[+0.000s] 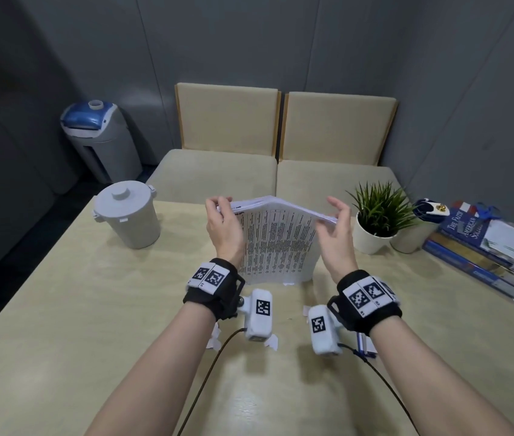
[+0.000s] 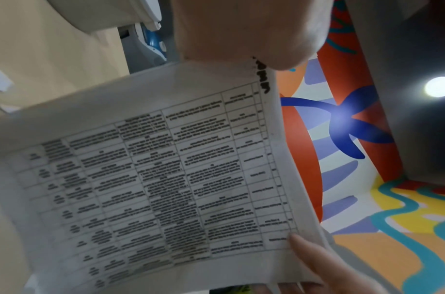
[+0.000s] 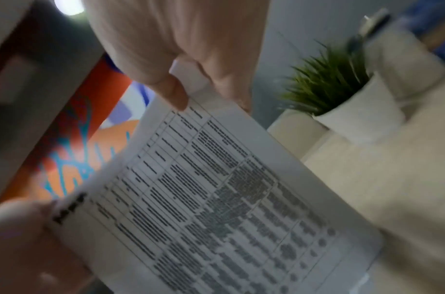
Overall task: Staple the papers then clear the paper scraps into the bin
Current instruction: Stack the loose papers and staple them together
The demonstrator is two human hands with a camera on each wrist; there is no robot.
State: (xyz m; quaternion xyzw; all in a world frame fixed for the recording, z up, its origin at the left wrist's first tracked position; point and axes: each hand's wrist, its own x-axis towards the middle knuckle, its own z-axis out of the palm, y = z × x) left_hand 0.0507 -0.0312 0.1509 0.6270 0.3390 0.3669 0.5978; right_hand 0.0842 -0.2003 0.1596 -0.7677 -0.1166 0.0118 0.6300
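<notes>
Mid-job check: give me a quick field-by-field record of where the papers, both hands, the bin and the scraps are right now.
papers: stack of printed sheets held on edge, lower edge on the table, top bowed
left hand: grips the stack's upper left corner
right hand: pinches the upper right corner
bin: grey lidded bin, far left on the table, lid on
scraps: small white scraps on the table near the wrists
stapler: not clearly visible
other: potted plant and books at right

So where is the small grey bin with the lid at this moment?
In the head view the grey lidded bin stands on the table's far left part, left of the left hand and the paper stack.
</notes>
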